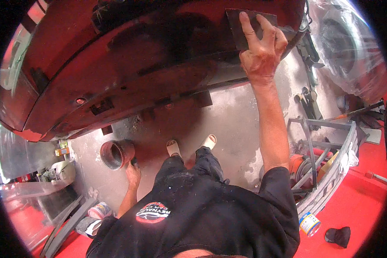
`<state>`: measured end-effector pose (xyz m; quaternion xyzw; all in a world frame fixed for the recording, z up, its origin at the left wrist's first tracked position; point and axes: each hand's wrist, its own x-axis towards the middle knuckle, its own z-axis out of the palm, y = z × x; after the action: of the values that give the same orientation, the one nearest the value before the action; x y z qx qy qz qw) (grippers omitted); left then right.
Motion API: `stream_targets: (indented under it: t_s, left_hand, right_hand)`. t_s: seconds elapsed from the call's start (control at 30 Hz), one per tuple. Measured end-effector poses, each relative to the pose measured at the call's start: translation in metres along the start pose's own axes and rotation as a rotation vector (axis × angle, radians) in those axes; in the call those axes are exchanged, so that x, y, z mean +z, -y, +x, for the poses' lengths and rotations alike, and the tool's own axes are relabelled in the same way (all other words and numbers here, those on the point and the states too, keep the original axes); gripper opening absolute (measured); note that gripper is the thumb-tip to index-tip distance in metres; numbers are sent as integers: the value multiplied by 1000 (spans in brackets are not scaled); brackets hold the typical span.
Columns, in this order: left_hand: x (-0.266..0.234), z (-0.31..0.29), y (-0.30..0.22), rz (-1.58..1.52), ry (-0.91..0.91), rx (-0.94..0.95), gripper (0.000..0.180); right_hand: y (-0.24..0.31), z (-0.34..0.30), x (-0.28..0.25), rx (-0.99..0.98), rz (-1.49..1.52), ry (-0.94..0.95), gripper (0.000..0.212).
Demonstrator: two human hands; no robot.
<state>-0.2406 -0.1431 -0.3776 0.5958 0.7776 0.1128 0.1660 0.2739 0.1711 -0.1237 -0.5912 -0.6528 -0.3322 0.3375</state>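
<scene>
A dark, glossy car bumper point(159, 71) curves across the top of the view. My right hand point(262, 51) reaches up to its right part, fingers spread over a thin dark square sheet point(236, 30) that looks like sandpaper. The sheet lies against the bumper's surface under the fingers. Low on my left, my left hand point(133, 174) is closed at the side of a reddish-brown bucket point(124, 152), which tilts with its mouth toward the left. What the bucket holds is too dark to make out.
A grey metal frame point(327, 172) stands at right with hoses inside. Beside it, a can point(309, 224) and a black cap point(338, 237) lie on red flooring. Plastic sheeting point(352, 47) covers something at upper right. Grey strips point(71, 225) and a compressor-like machine point(62, 172) are at left.
</scene>
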Motion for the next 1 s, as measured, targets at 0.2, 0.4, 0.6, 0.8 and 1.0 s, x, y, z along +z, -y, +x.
stream_targets:
  t_s: [0.2, 0.4, 0.6, 0.8, 1.0]
  left_hand:
    - [-2, -7, 19, 18, 138, -291, 36]
    - [8, 17, 39, 29, 3, -56, 30]
    - [18, 36, 7, 38, -11, 3, 43]
    - [15, 33, -16, -13, 122, -157, 42]
    - [12, 23, -6, -15, 78, -93, 43]
  right_hand:
    - [8, -55, 15, -33, 33, 13, 74]
    - [11, -102, 15, 6, 86, 135, 70]
    - [9, -35, -26, 54, 126, 8, 64]
    - [4, 15, -24, 52, 46, 29, 64]
    - [21, -34, -13, 21, 114, 71, 73]
